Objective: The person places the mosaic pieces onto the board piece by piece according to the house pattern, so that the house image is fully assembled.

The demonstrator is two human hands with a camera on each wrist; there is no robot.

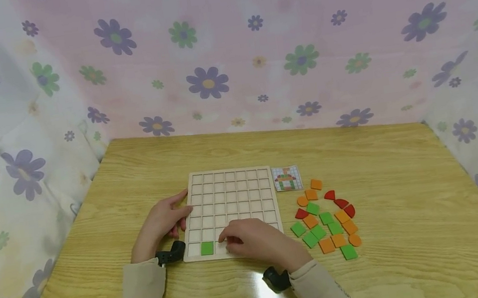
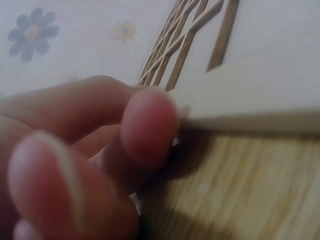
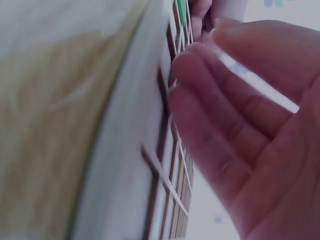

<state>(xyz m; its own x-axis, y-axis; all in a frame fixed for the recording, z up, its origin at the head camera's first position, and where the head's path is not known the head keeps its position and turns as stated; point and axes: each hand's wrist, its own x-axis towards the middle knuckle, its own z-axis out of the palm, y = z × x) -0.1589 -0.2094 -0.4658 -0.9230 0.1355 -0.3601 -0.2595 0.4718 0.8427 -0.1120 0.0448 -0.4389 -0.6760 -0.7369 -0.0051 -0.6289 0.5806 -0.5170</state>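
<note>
A pale wooden grid board (image 1: 233,197) lies flat on the table. One green square tile (image 1: 207,248) sits in its front row, second cell from the left. The left hand (image 1: 162,221) rests at the board's left edge, its index finger and thumb touching the frame; in the left wrist view a fingertip (image 2: 149,125) meets the board's side. Over the front middle of the board hovers the right hand (image 1: 255,237), fingers loosely bent. No piece shows between its fingers (image 3: 200,125) in the right wrist view. The right hand hides some front cells.
Right of the board lie loose tiles: green squares (image 1: 326,218), orange squares (image 1: 326,245), orange circles (image 1: 355,240) and red quarter-round pieces (image 1: 341,203). A small printed pattern card (image 1: 287,178) lies by the board's far right corner. Flowered cloth (image 1: 243,42) hangs behind the table.
</note>
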